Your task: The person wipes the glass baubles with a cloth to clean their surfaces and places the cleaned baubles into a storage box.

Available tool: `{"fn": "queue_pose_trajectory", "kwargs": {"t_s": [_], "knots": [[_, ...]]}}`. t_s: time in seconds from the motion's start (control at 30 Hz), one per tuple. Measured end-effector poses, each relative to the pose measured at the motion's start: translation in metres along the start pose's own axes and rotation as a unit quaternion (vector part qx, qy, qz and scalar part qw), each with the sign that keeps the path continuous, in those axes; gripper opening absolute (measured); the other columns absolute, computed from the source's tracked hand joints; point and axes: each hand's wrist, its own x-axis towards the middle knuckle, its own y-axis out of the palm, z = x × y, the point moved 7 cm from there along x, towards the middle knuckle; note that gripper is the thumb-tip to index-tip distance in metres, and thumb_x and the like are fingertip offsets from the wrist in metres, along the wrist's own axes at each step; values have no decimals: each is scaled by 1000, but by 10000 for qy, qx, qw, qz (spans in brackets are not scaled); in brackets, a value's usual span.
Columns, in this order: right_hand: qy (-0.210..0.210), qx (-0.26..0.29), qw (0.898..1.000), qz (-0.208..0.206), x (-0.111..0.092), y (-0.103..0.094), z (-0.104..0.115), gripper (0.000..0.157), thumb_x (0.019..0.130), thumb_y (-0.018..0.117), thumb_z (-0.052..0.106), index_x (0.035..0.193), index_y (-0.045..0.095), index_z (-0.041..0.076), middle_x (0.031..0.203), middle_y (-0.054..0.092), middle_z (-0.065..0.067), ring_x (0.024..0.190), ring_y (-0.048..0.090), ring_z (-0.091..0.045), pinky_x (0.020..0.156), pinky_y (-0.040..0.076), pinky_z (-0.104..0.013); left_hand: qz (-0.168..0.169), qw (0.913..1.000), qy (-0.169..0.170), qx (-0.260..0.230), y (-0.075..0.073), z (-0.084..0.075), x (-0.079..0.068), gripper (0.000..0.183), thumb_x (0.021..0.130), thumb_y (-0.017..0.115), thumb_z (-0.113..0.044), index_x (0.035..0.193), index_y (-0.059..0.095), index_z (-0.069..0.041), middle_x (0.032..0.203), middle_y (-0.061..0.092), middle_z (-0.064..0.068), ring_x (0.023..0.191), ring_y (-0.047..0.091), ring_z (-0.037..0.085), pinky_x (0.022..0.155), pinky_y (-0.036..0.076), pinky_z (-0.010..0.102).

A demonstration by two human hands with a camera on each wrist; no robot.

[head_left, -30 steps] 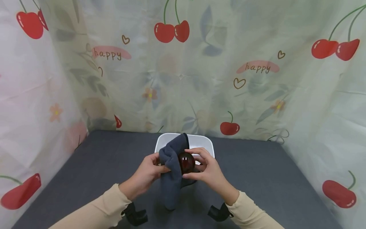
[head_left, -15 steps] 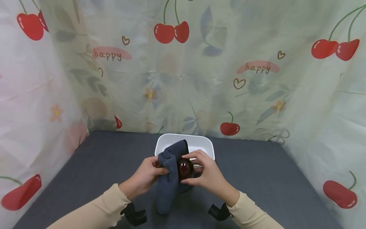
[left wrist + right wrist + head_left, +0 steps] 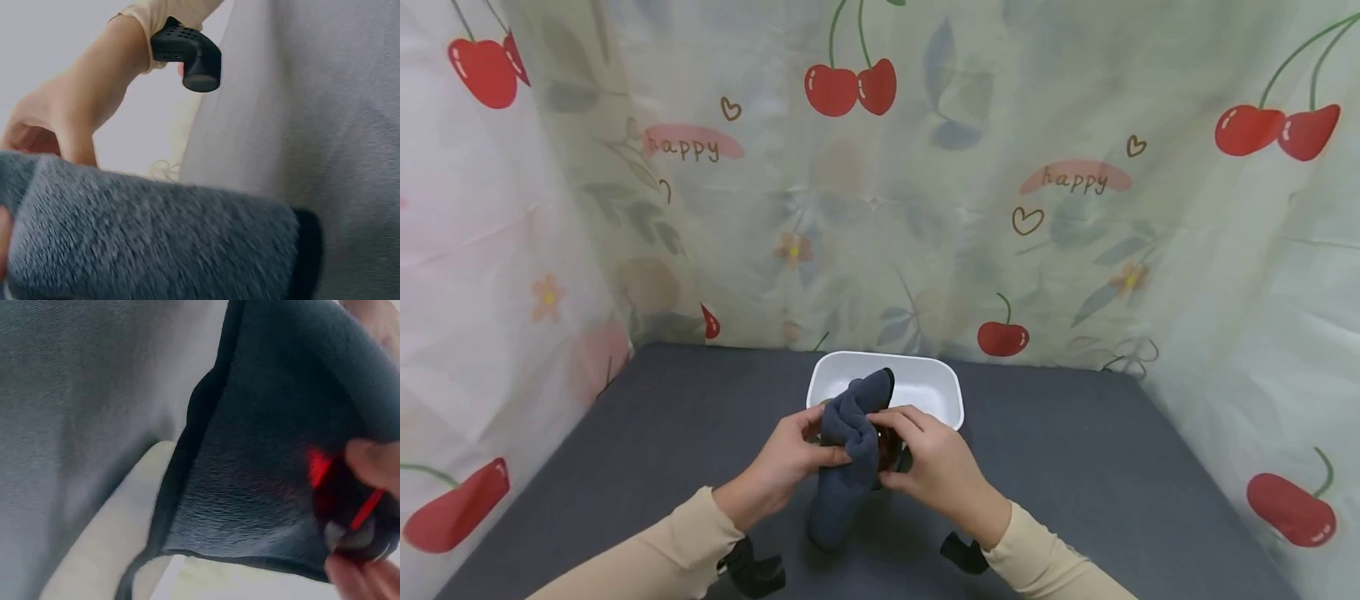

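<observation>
A grey-blue towel with black edging hangs in folds from my left hand, which pinches it between thumb and fingers. Against the towel's right side is a dark red, glossy, see-through round object. My right hand grips this round object, fingers over its top and thumb below, hiding much of it. In the right wrist view, the towel spreads behind the round object, and a red glow falls on the cloth. The left wrist view shows the towel close up, with the right hand beyond.
Just behind the hands, a white rectangular tray stands on the dark grey table. A curtain printed with cherries encloses the back and sides. Black camera mounts hang below both wrists.
Both hands have come slightly lower and nearer, bringing the towel with them. The right hand has turned and shifted left, so the red round object now shows less, tucked against the towel.
</observation>
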Motion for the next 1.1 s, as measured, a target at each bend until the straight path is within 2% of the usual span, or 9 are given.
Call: {"fn": "queue_pose_trajectory", "kwargs": {"t_s": [0.13,0.27,0.33,0.47,0.57,0.67,0.77,0.93,1.1], "knots": [[826,1742,9811,161,-7,9,-15,65,65,88,6,123,61,15,119,63,0,100,63,-11,80,56,-24,94,9995,-205,-225,3,9,-2,67,80,75,-7,140,45,2,132,52,18,100,62,14,85,54,34],[1894,3613,9130,36,-13,16,-31,64,68,86,2,126,61,14,121,60,-9,99,65,-16,82,56,-28,36,9992,-111,-392,5,7,-5,62,81,72,-5,137,48,6,118,60,8,89,61,10,78,53,28],[2196,3928,8930,-74,-13,16,-35,64,69,86,6,127,61,16,122,59,-9,102,64,-18,85,55,-29,-129,9992,3,-384,3,2,-5,53,80,72,-3,129,54,7,101,63,2,70,56,6,64,49,22],[2100,3182,9244,-126,-5,5,-33,64,65,90,15,123,63,20,123,57,-4,107,61,-17,86,55,-28,-446,9986,117,-263,-2,-5,-7,40,82,71,-1,120,60,8,81,66,-5,48,41,4,49,39,19],[1666,2195,9612,107,1,-2,-25,68,62,92,17,122,62,17,118,58,-1,101,61,-15,82,55,-25,-452,9987,147,-200,-3,-7,-7,41,82,71,0,120,60,9,84,70,-5,59,56,5,58,49,21],[1338,1725,9750,425,2,-2,-17,68,62,91,13,123,60,14,112,58,0,92,64,-14,79,55,-21,-351,9991,147,-192,-2,-6,-6,44,80,73,0,121,60,9,88,70,-2,72,64,9,65,54,25],[1279,2107,9679,495,0,0,-17,66,65,88,7,124,60,15,114,58,-1,93,64,-14,81,55,-21,-48,9994,75,-333,3,-3,-3,54,80,73,-4,129,55,7,104,68,3,86,65,13,75,55,29],[1329,3432,9296,222,-6,2,-23,67,68,87,5,128,59,10,122,60,-9,104,62,-16,87,55,-30,298,9978,-12,-592,10,-4,-1,65,83,71,-5,140,44,6,121,58,9,99,61,16,82,55,33],[1672,2978,9398,140,-4,0,-30,70,63,90,17,127,63,21,121,60,1,112,57,-13,92,53,-30,-57,9989,182,-419,3,-11,-2,44,82,68,1,124,58,8,101,65,2,78,61,11,72,55,27]]}}
